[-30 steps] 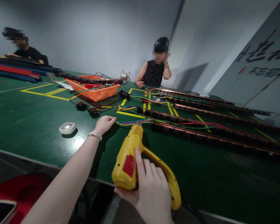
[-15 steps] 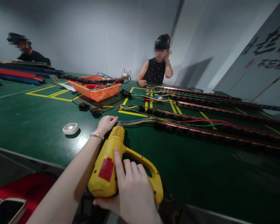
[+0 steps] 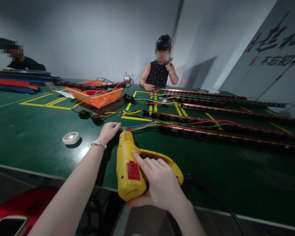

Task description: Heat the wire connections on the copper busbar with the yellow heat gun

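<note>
My right hand (image 3: 161, 178) is wrapped round a yellow heat gun (image 3: 125, 160) with a red label, its index finger stretched along the body. The nozzle points away from me, close to the tips of several coloured wires (image 3: 142, 126). At the left ends of these wires my left hand (image 3: 109, 131) is closed in a pinch; the exact spot it grips is small and partly hidden. The wires run right to a long black bar with copper strips (image 3: 199, 132) lying on the green table (image 3: 186, 170).
An orange basket (image 3: 99, 101) with parts stands behind my left hand, near black connectors (image 3: 97, 118). A white tape roll (image 3: 71, 138) lies at left. More copper-lined bars (image 3: 223, 113) extend right. One person (image 3: 158, 73) sits across the table, another (image 3: 27, 62) far left.
The heat gun's rear has swung right with my right hand, so its body now points more straight ahead. My left hand keeps its pinch at the wire ends. The view has shifted slightly.
</note>
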`<state>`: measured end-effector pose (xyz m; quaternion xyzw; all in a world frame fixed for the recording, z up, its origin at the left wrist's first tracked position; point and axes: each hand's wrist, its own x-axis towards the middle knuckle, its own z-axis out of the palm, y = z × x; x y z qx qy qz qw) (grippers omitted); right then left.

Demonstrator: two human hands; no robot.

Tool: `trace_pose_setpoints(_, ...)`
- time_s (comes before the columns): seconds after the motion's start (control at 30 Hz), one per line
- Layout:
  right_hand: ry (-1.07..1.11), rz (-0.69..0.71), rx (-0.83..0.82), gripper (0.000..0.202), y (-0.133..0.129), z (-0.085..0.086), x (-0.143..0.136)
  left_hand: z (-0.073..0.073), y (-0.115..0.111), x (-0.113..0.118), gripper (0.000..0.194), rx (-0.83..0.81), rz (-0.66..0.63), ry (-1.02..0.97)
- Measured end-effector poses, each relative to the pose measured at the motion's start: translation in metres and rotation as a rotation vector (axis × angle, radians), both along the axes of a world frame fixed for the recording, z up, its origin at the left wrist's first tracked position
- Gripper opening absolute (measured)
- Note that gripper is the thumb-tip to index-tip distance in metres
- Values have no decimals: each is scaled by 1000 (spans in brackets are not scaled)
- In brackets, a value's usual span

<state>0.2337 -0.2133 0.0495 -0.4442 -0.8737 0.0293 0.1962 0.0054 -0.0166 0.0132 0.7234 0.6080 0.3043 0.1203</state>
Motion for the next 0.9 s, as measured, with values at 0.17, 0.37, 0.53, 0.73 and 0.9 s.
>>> trace_pose_setpoints(0.17,-6,-43,-16,106,-2,3,22,1,0,0,49,-21,-5,-9)
trace_pose_setpoints(0.37,-6,-145,35,118,-6,4,48,2,0,1,49,-26,-2,4)
trace_pose_setpoints(0.53,-59,-278,100,109,-9,-3,69,2,-1,2,48,-35,-2,12)
trace_pose_setpoints(0.73,-90,-336,158,109,-10,-12,76,2,-1,3,48,-52,2,13)
trace_pose_setpoints(0.9,-89,-350,166,111,-14,-11,64,3,-2,5,49,-53,0,9)
